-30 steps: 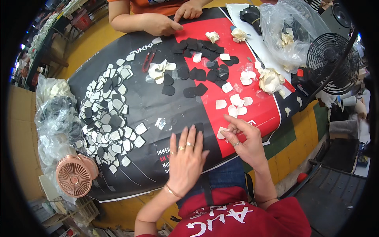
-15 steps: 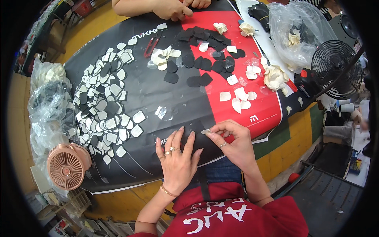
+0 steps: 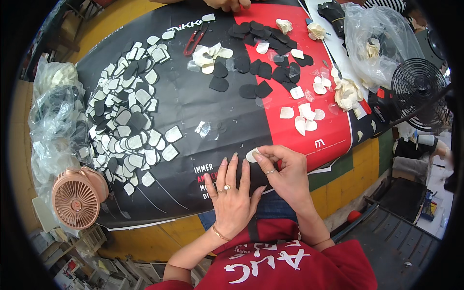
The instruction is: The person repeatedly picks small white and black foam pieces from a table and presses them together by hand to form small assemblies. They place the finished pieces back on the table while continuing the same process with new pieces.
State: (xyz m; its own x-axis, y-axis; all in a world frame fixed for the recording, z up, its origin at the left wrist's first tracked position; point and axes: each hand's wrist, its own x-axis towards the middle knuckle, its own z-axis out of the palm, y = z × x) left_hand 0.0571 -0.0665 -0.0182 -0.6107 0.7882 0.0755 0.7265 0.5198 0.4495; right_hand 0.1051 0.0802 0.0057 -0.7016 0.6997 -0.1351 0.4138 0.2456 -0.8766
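My right hand [image 3: 286,175] pinches a small white rounded piece [image 3: 251,154] between thumb and fingertips, just above the black part of the printed sheet [image 3: 193,162]. Beside it, my left hand [image 3: 232,199] rests on the sheet with fingers spread, holding nothing. Its fingertips lie close to the white piece; whether they touch it I cannot tell. A scrap of clear film [image 3: 203,128] lies farther off. To the left spreads a large heap of white and black arch-shaped pieces [image 3: 126,116]. Smaller groups of black pieces [image 3: 263,36] and white pieces [image 3: 305,117] lie to the right.
A pink fan [image 3: 76,207] and plastic bags [image 3: 58,121] stand at the left edge. Red-handled snips [image 3: 194,41] lie at the far side, near another person's hands [image 3: 229,4]. White fabric flowers [image 3: 349,94], a clear bag [image 3: 382,43] and a black fan [image 3: 419,94] are at right.
The white piece has turned so its flat face shows more. My left hand is flatter, its fingers straighter. The whole view has shifted slightly, and the other person's hands are now mostly out of it.
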